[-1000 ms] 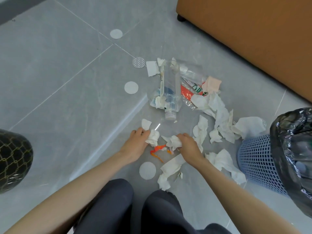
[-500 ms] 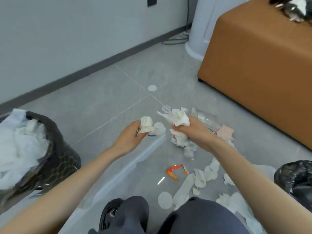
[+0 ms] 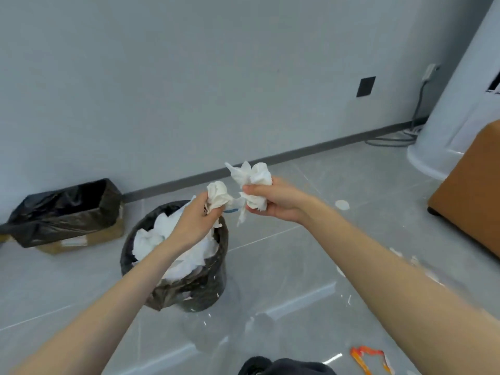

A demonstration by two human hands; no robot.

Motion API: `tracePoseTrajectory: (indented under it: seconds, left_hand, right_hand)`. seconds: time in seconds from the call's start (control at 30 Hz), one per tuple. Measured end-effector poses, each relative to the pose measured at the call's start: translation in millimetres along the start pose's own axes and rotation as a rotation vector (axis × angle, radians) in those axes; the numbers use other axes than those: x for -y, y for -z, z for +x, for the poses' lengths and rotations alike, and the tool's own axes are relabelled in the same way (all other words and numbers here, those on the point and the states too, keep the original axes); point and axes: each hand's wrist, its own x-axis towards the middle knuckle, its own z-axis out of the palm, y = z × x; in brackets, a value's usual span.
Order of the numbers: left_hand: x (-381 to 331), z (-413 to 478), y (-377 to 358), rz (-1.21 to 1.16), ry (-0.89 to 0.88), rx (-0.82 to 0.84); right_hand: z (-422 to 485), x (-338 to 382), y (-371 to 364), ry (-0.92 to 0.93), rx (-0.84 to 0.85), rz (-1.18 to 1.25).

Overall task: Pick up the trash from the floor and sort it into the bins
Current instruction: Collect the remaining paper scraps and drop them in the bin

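By the round black-lined bin (image 3: 205,290), my left hand (image 3: 194,223) and right hand (image 3: 273,204) each squeeze a crumpled white tissue wad (image 3: 217,196) at its middle; it is probably light and soft.

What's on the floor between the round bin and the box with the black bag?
Nothing. In the head view, only bare grey floor separates the round bin from the box.
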Motion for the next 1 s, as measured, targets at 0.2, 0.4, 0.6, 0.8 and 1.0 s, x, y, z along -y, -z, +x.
tracePoseTrajectory:
  seconds: [0.2,0.4,0.6,0.8,1.0]
  left_hand:
    - [65,-11,47,0.124,0.1,-0.098]
    - [119,-19,57,0.254,0.25,-0.07]
    - [122,-29,45,0.147,0.262,-0.05]
    - [106,-30,22,-0.024,0.242,0.046]
    - [109,-30,-13,0.37,0.315,0.292]
  right_hand:
    - [55,-36,-74,-0.137,0.024,0.003]
    - [80,-91,-107,-0.088,-0.085,-0.638]
    - [73,-106,-100,0.0,0.0,-0.811]
    - [71,-109,-82,0.024,-0.036,-0.563]
    - [71,-117,-72,-0.012,-0.102,-0.386]
